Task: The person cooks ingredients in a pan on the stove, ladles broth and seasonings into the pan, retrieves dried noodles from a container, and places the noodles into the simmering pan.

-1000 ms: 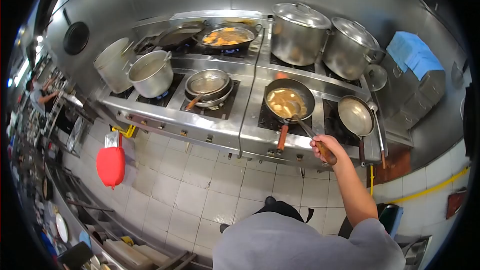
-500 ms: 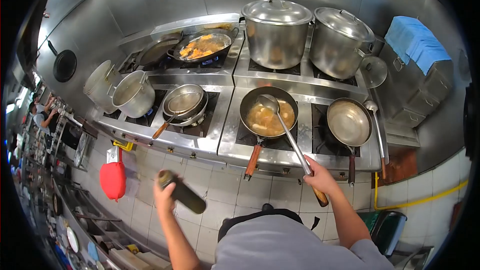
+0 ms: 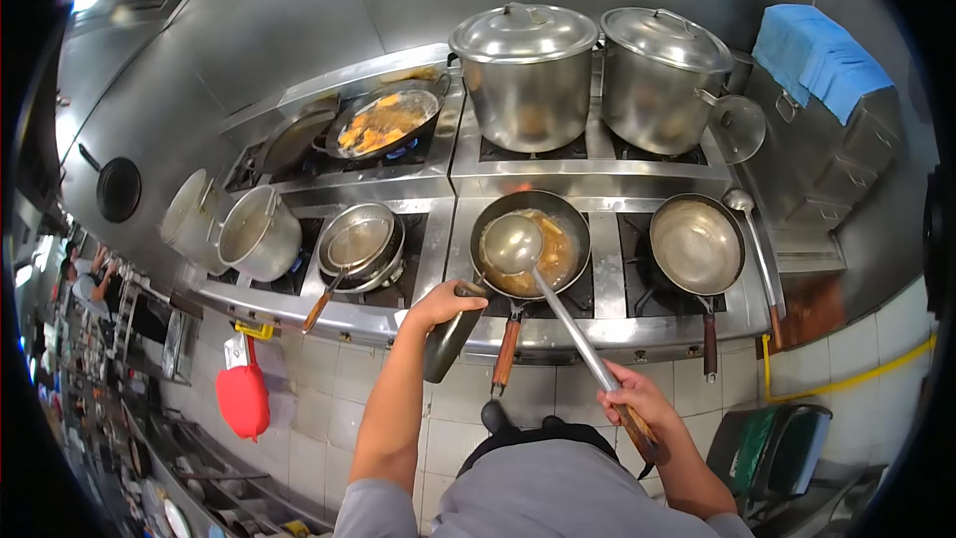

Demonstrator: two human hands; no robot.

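My left hand (image 3: pixel 445 307) is wrapped around a dark bottle (image 3: pixel 451 347), whose neck end points up toward the near left side of a frying pan (image 3: pixel 533 197). No stream from the bottle can be made out. My right hand (image 3: pixel 639 401) grips the wooden handle of a long metal ladle (image 3: pixel 574 328). The ladle's bowl faces up over the left half of the pan. Brown broth (image 3: pixel 563 244) with pale pieces shows beside it. The pan's wooden handle points toward me.
A second pan (image 3: pixel 694 246) and another ladle (image 3: pixel 748 224) are at right. Behind stand two lidded stockpots (image 3: pixel 528 90) (image 3: pixel 665 90). Orange pieces fry in a wok (image 3: pixel 386 128) over blue flame. Left are two pots (image 3: pixel 259 234) (image 3: pixel 189 219) and stacked pans (image 3: pixel 360 247).
My left hand has brought the bottle up and right to the pan's near edge. The ladle's bowl has shifted left and turned upward, and my right hand has moved lower.
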